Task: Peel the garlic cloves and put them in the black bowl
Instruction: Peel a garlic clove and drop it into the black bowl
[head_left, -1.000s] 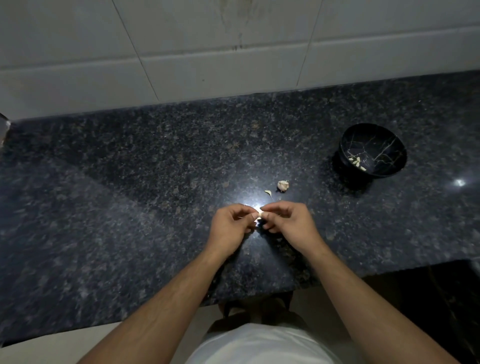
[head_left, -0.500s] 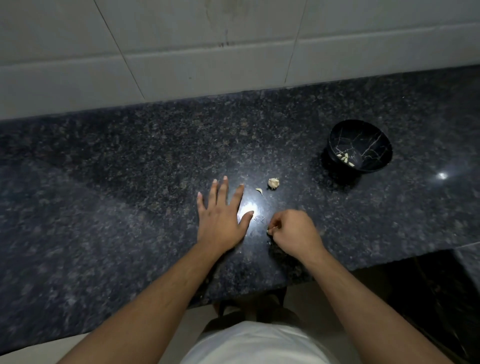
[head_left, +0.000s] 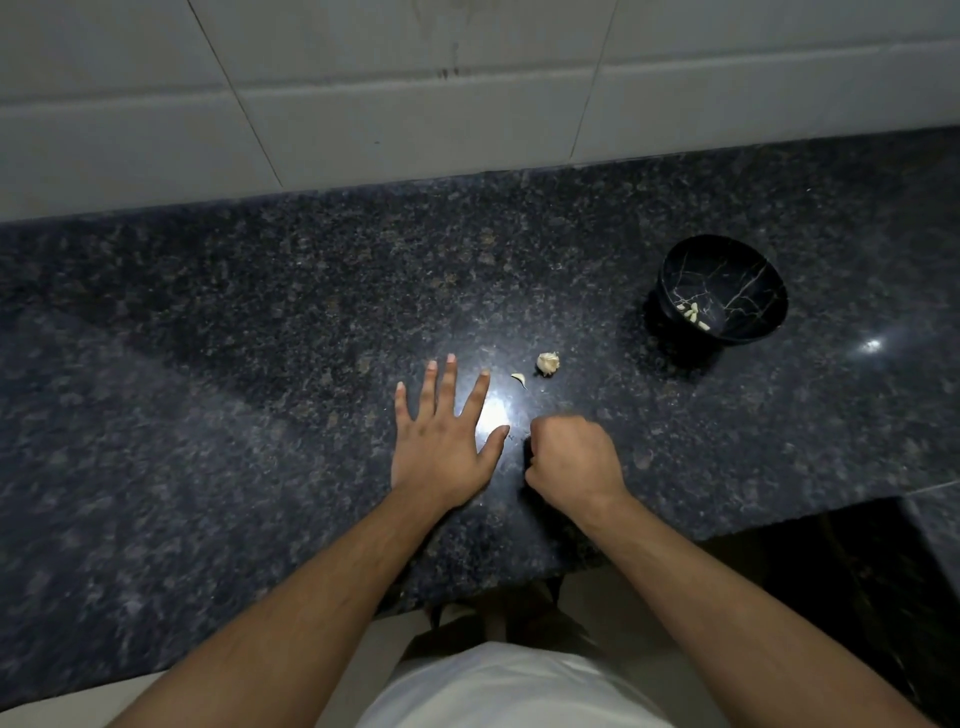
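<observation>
On the dark speckled granite tabletop, the left hand lies flat with fingers spread and released, the right hand is clenched, contents hidden, near the front edge, a pale garlic piece just beyond them, and peeled cloves sit in the black marbled bowl toward the right edge.

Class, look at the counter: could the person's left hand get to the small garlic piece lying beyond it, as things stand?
Probably yes. The left hand lies flat and open on the counter, holding nothing, and the garlic piece sits just beyond and to the right of its fingers, with only bare counter and a scrap of peel between.
</observation>
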